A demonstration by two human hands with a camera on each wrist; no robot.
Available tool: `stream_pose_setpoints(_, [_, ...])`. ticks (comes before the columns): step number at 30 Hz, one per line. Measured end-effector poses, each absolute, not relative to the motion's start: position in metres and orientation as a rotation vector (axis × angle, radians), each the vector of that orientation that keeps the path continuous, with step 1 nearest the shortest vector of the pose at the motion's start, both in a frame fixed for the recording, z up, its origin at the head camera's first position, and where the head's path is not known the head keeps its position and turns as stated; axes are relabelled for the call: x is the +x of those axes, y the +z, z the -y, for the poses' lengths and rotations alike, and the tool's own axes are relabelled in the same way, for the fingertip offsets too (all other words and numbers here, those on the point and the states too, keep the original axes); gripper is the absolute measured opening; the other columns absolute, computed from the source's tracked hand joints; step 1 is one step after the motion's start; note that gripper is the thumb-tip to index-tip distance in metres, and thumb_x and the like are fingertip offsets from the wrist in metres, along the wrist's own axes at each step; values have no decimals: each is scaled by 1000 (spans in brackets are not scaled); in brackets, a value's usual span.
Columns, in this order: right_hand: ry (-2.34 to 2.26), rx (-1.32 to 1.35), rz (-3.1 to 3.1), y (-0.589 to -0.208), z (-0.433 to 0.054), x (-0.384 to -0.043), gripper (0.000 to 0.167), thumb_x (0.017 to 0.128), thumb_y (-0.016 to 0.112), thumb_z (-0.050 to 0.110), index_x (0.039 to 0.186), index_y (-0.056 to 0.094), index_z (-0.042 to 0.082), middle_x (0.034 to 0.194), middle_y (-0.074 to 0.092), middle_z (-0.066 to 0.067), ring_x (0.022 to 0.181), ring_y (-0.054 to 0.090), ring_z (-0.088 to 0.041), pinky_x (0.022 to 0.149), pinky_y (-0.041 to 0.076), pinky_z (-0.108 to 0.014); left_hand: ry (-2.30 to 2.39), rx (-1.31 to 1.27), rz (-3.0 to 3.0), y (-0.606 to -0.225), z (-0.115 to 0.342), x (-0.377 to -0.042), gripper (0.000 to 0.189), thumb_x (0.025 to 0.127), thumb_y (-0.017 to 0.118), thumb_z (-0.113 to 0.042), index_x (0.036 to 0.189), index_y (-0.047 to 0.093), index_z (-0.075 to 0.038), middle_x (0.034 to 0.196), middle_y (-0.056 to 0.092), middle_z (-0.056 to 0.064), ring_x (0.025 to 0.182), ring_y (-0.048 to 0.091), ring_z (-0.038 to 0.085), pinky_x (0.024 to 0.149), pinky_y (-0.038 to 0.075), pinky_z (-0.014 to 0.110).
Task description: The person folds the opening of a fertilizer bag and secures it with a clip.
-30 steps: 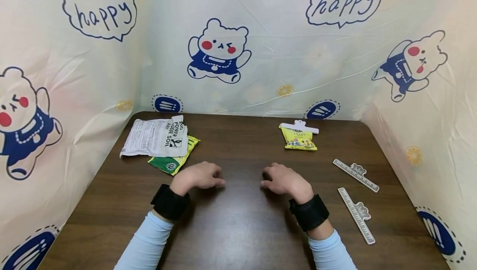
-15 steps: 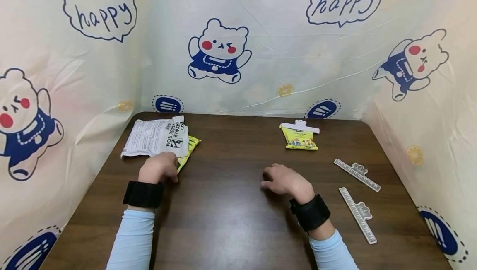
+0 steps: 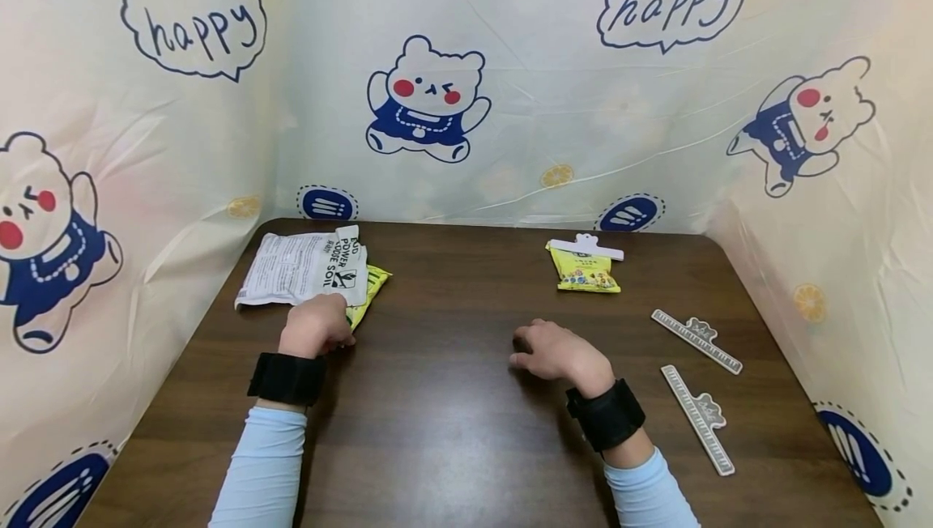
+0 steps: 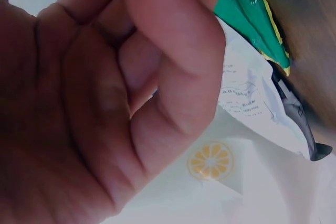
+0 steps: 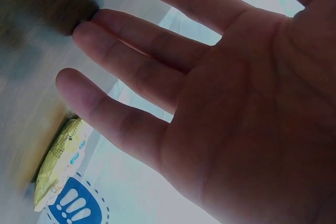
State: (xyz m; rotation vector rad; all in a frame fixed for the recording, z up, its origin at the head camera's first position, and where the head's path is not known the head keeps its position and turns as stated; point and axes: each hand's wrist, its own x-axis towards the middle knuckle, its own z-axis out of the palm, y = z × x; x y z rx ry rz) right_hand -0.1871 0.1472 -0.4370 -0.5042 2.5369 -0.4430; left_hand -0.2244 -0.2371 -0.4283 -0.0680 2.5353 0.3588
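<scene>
My left hand (image 3: 315, 327) is at the near edge of a green and yellow packet (image 3: 369, 293), fingers bent. A white printed bag (image 3: 299, 269) lies partly over that packet. In the left wrist view the green packet (image 4: 249, 17) shows right beside my bent fingers (image 4: 178, 30); the fingertips' contact is hidden. My right hand (image 3: 557, 351) rests on the table with nothing in it; its loosely extended fingers (image 5: 142, 77) show in the right wrist view. Beyond it lies a small yellow packet (image 3: 585, 273) with a white bag clip (image 3: 586, 248) across its top.
Two pale long bag clips, a farther one (image 3: 697, 340) and a nearer one (image 3: 698, 420), lie right of my right hand on the dark wooden table (image 3: 445, 431). A printed curtain (image 3: 539, 107) surrounds the table's back and sides.
My left hand has moved left from mid-table to the green and yellow packet, then shifted slightly forward and right. My right hand stays in place.
</scene>
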Motion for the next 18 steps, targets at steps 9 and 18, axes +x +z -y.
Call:
stream_pose_setpoints(9, [-443,-505,-2537,-438,-147,-188,42,104,69,27,138,65,2,132,62,-17,115,58,-30,104,48,-52,341,-12,-2563,-430,234,-224,9,89,69,-8,83,66,-4,72,68,11,56,64,23,56,50,37])
stream_pose_setpoints(18, [-448,-496,-2540,-436,-146,-185,42,104,69,27,137,66,2,131,62,-16,114,57,-29,103,48,-51,250,200,-2614,-460,229,-240,19,90,71,-20,75,67,-10,73,62,6,64,60,24,59,48,39])
